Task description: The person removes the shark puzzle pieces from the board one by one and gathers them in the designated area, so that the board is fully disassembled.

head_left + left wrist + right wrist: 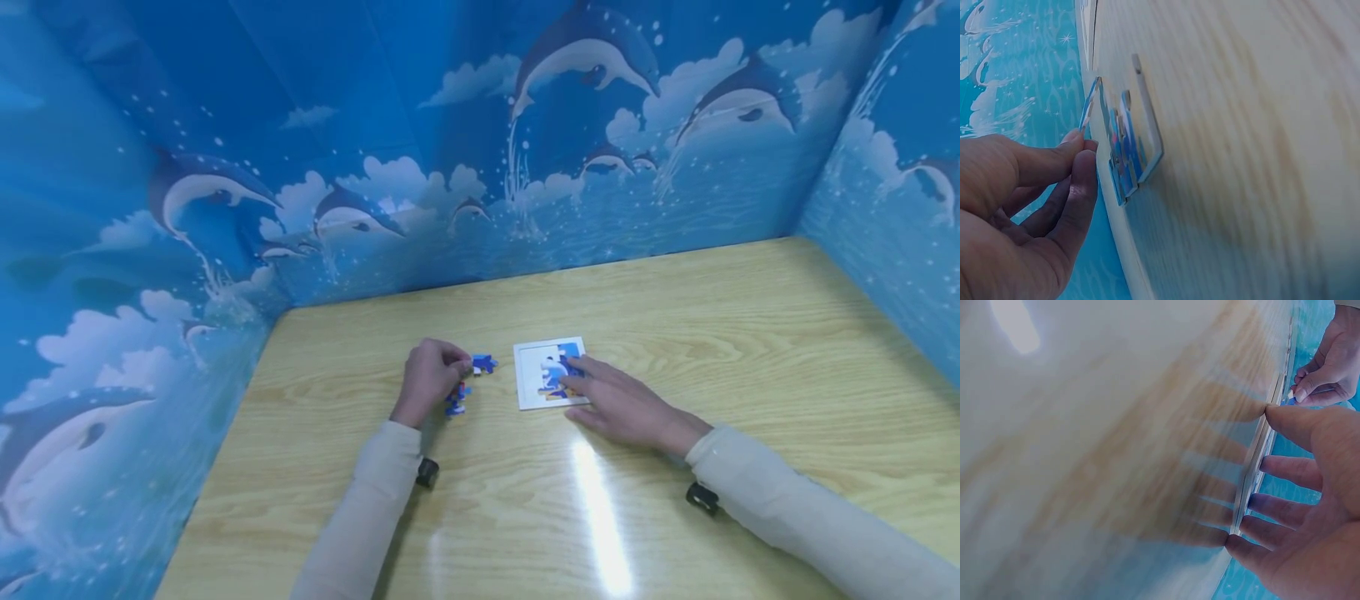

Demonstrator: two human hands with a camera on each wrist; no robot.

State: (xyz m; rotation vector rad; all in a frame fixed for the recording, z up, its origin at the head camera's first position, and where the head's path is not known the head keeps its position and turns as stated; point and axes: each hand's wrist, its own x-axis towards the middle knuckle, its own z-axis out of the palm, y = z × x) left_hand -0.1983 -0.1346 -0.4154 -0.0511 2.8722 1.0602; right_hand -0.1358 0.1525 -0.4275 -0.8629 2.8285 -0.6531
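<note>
A white puzzle tray point(528, 379) lies on the table, with blue, white and yellow puzzle pieces point(553, 375) filling its right part. My right hand point(626, 404) rests over the tray's right side, its fingers extended and spread on the pieces and edge. Left of the tray, my left hand point(433, 377) pinches a blue-and-white puzzle piece point(484, 363) between thumb and fingertips. In the left wrist view that piece point(1089, 103) is tilted up from the fingers. Several loose pieces point(456, 402) lie beside the left hand; seen edge-on, these pieces point(1127, 150) partly overlap.
The wooden table point(720, 333) meets a blue dolphin-printed backdrop point(420, 225) at the back and both sides. Both wrists carry a small black camera; one camera point(427, 472) is on the left sleeve. A bright light reflection lies in front of the tray.
</note>
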